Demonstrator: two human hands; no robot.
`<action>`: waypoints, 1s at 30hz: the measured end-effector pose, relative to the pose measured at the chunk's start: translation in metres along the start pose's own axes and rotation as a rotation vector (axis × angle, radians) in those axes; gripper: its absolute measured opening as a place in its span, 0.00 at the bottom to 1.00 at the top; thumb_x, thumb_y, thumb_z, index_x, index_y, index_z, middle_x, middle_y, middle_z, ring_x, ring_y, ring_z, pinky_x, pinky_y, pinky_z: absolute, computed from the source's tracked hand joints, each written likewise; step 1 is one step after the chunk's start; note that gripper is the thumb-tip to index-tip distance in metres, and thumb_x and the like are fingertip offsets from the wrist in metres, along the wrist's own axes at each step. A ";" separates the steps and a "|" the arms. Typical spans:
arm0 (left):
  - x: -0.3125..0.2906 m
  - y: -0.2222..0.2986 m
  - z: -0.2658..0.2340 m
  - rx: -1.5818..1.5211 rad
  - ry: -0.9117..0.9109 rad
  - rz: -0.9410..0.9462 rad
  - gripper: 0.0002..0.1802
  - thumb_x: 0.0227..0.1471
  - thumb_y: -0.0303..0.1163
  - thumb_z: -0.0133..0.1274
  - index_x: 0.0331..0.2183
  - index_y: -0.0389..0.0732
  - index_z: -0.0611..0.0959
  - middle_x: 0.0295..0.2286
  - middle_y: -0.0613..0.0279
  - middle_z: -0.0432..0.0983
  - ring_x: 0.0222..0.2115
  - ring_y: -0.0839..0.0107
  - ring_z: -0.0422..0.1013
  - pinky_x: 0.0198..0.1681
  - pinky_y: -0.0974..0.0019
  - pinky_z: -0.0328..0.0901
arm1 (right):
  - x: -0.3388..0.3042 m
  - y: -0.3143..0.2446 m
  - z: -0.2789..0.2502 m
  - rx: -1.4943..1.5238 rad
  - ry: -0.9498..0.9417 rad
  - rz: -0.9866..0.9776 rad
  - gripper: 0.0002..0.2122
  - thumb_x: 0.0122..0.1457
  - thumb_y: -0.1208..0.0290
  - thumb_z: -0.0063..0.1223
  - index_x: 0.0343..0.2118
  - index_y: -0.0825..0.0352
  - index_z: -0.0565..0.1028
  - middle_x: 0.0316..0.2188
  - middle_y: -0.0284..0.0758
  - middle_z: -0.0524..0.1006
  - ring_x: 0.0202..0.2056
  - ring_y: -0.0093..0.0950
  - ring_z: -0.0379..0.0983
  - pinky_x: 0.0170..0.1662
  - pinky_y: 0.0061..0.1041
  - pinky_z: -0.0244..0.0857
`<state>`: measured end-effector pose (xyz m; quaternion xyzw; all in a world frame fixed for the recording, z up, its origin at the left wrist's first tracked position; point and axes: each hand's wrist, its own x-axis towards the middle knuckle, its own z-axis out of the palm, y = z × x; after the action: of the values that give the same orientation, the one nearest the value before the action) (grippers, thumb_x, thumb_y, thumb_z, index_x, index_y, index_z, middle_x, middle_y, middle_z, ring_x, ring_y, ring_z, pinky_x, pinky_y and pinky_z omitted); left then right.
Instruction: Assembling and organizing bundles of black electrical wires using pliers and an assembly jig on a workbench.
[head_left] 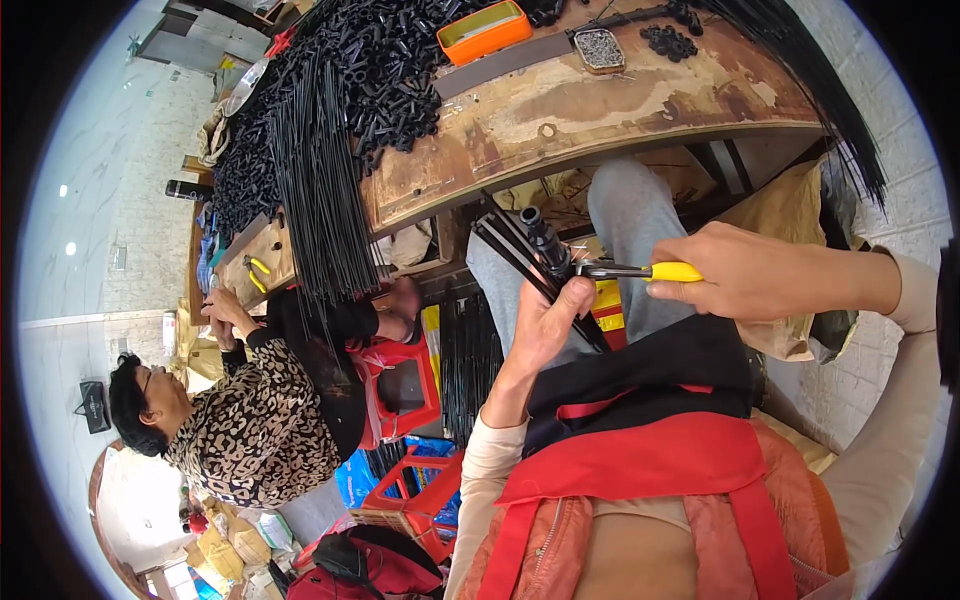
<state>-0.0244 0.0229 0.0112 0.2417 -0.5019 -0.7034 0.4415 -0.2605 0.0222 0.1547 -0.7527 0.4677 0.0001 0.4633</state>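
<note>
My left hand is closed round a bundle of black rods held over my lap, its thumb along the near side. Among the rods, a black plastic tubular fitting stands up just above that hand. My right hand is wrapped round a pair of pliers with yellow handles. The metal jaws reach left to the fitting, close to my left thumb. Thin light bits of wire show beside the jaws, too small to make out well. The rods' lower ends are partly hidden by my left hand.
On the wooden bench lie a heap of black plastic pieces, long black rods, an orange tray and a tin of small metal parts. A co-worker sits at the left near other yellow-handled pliers.
</note>
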 end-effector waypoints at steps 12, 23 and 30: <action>0.000 0.007 -0.007 -0.104 -0.054 -0.005 0.18 0.59 0.41 0.52 0.39 0.37 0.67 0.20 0.69 0.63 0.20 0.79 0.59 0.24 0.74 0.56 | 0.016 0.020 0.049 0.465 -0.006 0.122 0.17 0.64 0.58 0.46 0.30 0.70 0.70 0.17 0.35 0.71 0.17 0.25 0.68 0.21 0.27 0.61; 0.000 0.012 0.010 0.003 0.126 -0.002 0.09 0.60 0.33 0.50 0.32 0.38 0.70 0.18 0.74 0.60 0.18 0.83 0.55 0.21 0.77 0.53 | 0.014 -0.016 -0.013 0.207 -0.231 0.298 0.19 0.65 0.55 0.44 0.40 0.72 0.70 0.19 0.34 0.75 0.16 0.22 0.71 0.21 0.22 0.66; -0.003 0.011 0.014 -0.067 0.145 0.026 0.16 0.58 0.31 0.53 0.43 0.39 0.65 0.21 0.70 0.63 0.19 0.81 0.59 0.22 0.75 0.56 | 0.008 0.027 0.037 -0.119 0.290 -0.242 0.26 0.56 0.75 0.51 0.59 0.63 0.64 0.37 0.42 0.72 0.42 0.39 0.68 0.48 0.34 0.62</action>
<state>-0.0298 0.0307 0.0260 0.2704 -0.4479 -0.6947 0.4936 -0.2590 0.0386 0.1109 -0.8217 0.4347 -0.1365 0.3422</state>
